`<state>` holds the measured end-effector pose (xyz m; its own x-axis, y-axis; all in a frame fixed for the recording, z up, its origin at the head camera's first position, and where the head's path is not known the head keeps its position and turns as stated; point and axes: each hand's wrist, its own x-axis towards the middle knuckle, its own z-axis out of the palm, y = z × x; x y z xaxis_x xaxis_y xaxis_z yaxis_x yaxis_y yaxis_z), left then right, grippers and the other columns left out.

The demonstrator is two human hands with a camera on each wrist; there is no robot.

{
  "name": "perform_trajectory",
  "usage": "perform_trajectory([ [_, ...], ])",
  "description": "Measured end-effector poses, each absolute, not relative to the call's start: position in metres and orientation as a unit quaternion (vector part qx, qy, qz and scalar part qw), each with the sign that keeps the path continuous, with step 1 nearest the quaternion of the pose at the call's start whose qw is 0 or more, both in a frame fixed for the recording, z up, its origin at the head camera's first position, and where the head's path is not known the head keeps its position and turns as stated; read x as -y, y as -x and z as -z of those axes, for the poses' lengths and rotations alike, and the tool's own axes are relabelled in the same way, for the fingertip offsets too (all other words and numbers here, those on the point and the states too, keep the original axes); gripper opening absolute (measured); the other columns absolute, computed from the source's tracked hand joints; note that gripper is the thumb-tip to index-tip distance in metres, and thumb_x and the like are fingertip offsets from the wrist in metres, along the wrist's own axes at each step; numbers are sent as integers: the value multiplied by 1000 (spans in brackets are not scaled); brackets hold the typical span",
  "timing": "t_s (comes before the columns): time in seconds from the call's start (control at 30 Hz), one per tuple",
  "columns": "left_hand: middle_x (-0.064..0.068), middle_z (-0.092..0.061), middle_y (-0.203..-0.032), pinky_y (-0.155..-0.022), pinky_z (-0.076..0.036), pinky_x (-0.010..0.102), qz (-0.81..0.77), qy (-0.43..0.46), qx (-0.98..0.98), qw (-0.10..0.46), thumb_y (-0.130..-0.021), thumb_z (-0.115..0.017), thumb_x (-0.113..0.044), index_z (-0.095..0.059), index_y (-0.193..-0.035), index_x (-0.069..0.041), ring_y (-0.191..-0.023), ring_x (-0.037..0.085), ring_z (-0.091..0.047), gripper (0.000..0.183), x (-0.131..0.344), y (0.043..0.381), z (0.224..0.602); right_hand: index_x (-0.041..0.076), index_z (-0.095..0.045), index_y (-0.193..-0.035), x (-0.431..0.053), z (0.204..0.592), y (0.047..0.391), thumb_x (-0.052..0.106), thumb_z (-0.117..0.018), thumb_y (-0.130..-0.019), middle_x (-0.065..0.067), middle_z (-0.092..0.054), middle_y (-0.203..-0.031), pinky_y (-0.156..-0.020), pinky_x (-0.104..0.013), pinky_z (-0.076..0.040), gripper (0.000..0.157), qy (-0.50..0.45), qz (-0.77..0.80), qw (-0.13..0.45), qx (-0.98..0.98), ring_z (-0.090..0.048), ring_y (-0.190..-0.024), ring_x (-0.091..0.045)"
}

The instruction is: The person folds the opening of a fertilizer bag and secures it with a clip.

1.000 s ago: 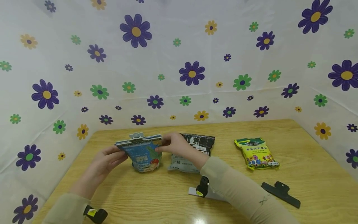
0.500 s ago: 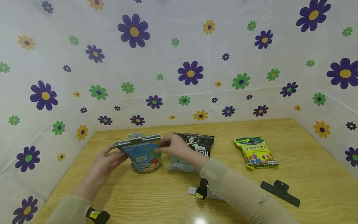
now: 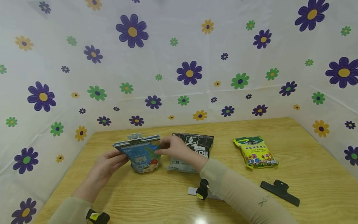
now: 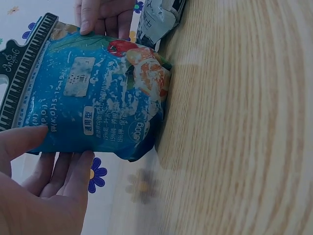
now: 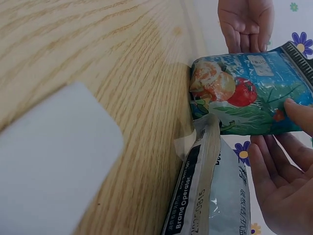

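While holding the blue pouch [image 3: 142,160] by both edges, got a keyboard-patterned clip [image 4: 28,66] across its top. Roughly upright at the left part of the counter [image 3: 156,199]; bottom seemingly in contact, but hard to confirm how much weight down.

Pinched at the left edge, just under the clip, by the left hand [image 3: 107,161]: thumb in front, fingers at the edge and behind. Pinched likewise at the right edge by the right hand [image 3: 174,149], again clamped between thumb and fingers.

Just right of the pouch: black-and-grey bag [image 3: 199,144], partly hidden by the right hand; touching or not, can't tell. Further right: yellow bag [image 3: 256,153], lying down, no clip showing on it. Nearer the front: dark clip [image 3: 280,191], loose. Partly under the right sleeve [image 3: 240,189]: white flat piece [image 3: 192,191], maybe another clip, unclear.

Would judge the step as settling and squaring up the clipped pouch. For the next move: check the clip for full span across the top, get the bottom seated, then let go evenly with both hands. Watch for tipping, and don't drag the neighbouring bag along when withdrawing the right hand.
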<state>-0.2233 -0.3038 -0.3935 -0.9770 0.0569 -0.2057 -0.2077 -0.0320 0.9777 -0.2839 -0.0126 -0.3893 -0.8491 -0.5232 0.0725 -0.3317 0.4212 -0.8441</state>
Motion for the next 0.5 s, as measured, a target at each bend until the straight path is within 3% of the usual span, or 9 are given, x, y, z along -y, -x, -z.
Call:
perform_trajectory([
  [0.37, -18, -76, -96, -92, -63, 18, -705, 67, -701, 79, -105, -63, 1, -77, -114, -20, -93, -3, -75, 26, 304, 227, 396, 7, -77, -122, 14, 390, 281, 22, -81, -97, -11, -76, -111, -75, -23, -55, 30, 249, 478, 90, -837, -64, -90, -11],
  [0.5, -18, -76, -96, -93, -63, 19, -689, 67, -718, 71, -105, -64, 0, -72, -132, -8, -93, -4, -75, 29, 304, 227, 397, 6, -77, -123, 15, 391, 279, 21, -81, -97, -12, -76, -111, -72, -21, -54, 31, 241, 480, 82, -839, -64, -88, -11],
])
